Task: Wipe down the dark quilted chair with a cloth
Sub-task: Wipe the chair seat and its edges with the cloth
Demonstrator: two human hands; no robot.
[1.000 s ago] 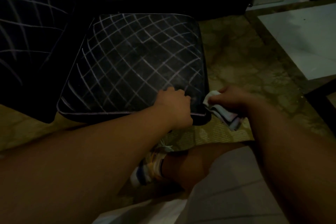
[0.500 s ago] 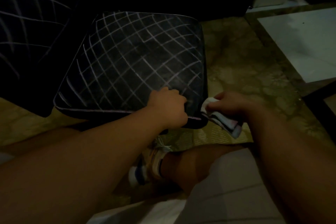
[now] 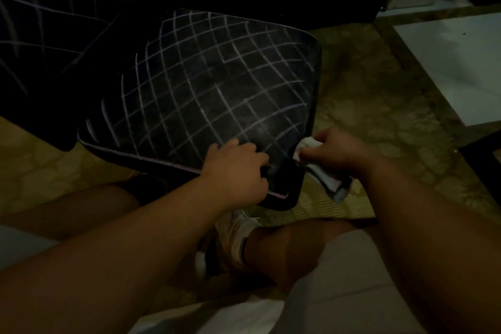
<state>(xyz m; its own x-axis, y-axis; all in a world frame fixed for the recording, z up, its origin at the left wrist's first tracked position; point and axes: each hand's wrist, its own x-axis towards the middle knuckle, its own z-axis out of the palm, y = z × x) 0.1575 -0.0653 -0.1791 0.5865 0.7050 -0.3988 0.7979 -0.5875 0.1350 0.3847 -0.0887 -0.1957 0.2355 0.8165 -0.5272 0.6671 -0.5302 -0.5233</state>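
At the frame's centre, the left hand grips the chair seat's near edge; the right hand pinches a cloth against its corner. Mottled floor and pale tiles lie at right.

Very dim, underexposed. Brightest patch is the pale floor tile upper right, so light probably enters there. Upper left crushed to black. Soft focus, wide-angle bending at edges.
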